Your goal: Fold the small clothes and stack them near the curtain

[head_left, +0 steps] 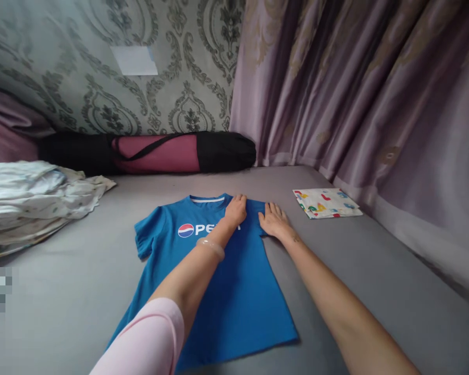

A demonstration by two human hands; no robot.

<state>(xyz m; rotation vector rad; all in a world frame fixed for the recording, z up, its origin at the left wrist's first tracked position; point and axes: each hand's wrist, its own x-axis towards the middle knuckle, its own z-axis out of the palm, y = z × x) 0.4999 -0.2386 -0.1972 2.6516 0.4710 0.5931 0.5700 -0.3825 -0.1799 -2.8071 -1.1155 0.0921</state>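
A blue T-shirt [234, 291] lies spread on the grey bed sheet, its collar away from me and its printed front facing up. My left hand [236, 209] rests on the shirt beside the collar, palm down, and its forearm crosses over part of the white lettering. On the sleeve at the right lies my right hand [274, 221], flat, with the fingers apart. The sleeve at the left is slightly rumpled, and my left arm hides the middle of the shirt.
A folded white cloth with colourful letters [328, 203] lies at the right. Rumpled pale fabric [35, 203] is heaped at the left. Along the patterned wall stretches a black and maroon long bag [156, 152]. Purple curtains [316, 78] hang at the right.
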